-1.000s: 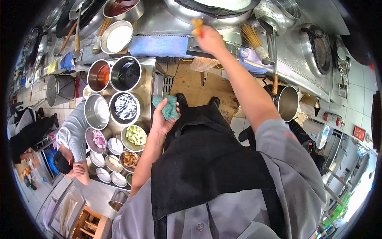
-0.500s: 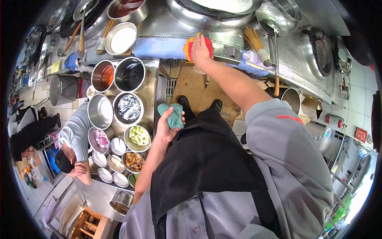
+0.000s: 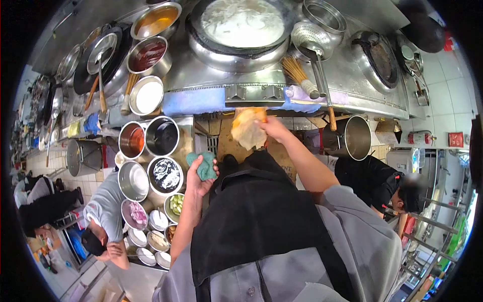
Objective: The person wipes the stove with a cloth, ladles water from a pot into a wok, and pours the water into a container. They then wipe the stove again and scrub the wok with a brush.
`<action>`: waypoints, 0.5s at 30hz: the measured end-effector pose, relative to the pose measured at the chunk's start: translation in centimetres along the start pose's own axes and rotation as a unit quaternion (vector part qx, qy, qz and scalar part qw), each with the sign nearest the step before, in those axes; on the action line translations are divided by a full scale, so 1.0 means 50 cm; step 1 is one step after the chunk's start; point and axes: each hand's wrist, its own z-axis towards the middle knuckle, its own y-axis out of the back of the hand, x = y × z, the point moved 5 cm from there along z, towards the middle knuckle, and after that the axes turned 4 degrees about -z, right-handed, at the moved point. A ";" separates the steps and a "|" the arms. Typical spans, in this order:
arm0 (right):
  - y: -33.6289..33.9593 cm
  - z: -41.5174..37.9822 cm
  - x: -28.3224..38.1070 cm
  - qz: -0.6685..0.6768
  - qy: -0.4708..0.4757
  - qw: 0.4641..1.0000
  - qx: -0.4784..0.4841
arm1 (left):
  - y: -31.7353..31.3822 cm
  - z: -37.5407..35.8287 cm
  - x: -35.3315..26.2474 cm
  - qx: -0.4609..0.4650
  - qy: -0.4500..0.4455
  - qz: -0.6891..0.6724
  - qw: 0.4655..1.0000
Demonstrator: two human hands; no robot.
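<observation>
Near the tray of bowls, my left hand (image 3: 195,181) is closed around a crumpled green cloth (image 3: 207,167). My right hand (image 3: 276,130) pinches the edge of an orange and pale yellow cloth (image 3: 248,130), which hangs spread out and somewhat blurred. That cloth is just in front of the stove's front edge, below two metal knobs or brackets (image 3: 254,94). A long blue cloth (image 3: 193,102) lies along the stove edge. Behind it, a large wok (image 3: 244,24) holds white, cloudy liquid.
Metal pots of sauces, including a dark one (image 3: 162,137), and bowls of cut vegetables (image 3: 135,214) stand at my left. A bamboo brush (image 3: 300,75) and a wooden-handled ladle (image 3: 329,110) lie right of the wok. One person (image 3: 103,211) is at left, another (image 3: 377,186) at right.
My right hand has come off the stove edge towards me, and its cloth now hangs loosely spread. My left hand still holds the green cloth. A person in black has appeared at right.
</observation>
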 end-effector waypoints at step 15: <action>0.133 0.177 0.067 -0.324 0.148 0.869 -0.342 | -0.132 0.058 0.014 -0.017 0.039 0.160 0.986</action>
